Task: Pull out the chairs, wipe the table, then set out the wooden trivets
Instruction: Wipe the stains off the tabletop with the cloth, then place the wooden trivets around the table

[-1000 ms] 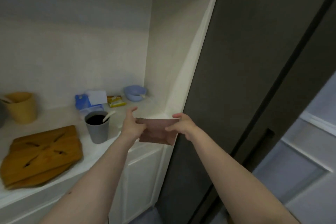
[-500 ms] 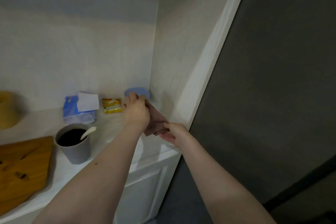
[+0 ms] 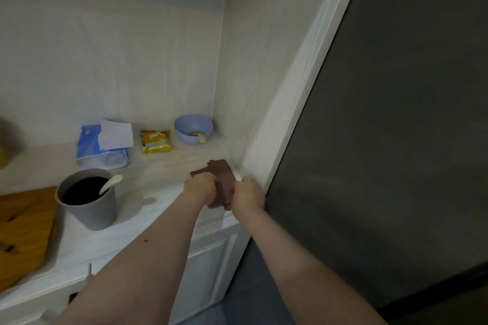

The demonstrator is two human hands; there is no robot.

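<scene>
Brown cloth (image 3: 220, 178), folded and crumpled, lies at the right end of the desk (image 3: 158, 179), in the corner by the wall. Our left hand (image 3: 202, 187) and right hand (image 3: 248, 194) each grip one near edge of it, fingers curled. We judge that the wiping is finished and the cloth is being put away; no table or chairs are in view to confirm it. The wooden trivets (image 3: 25, 232), flat orange-brown boards with cut slots, lie stacked at the left end of the desk, not yet set out. That step remains.
</scene>
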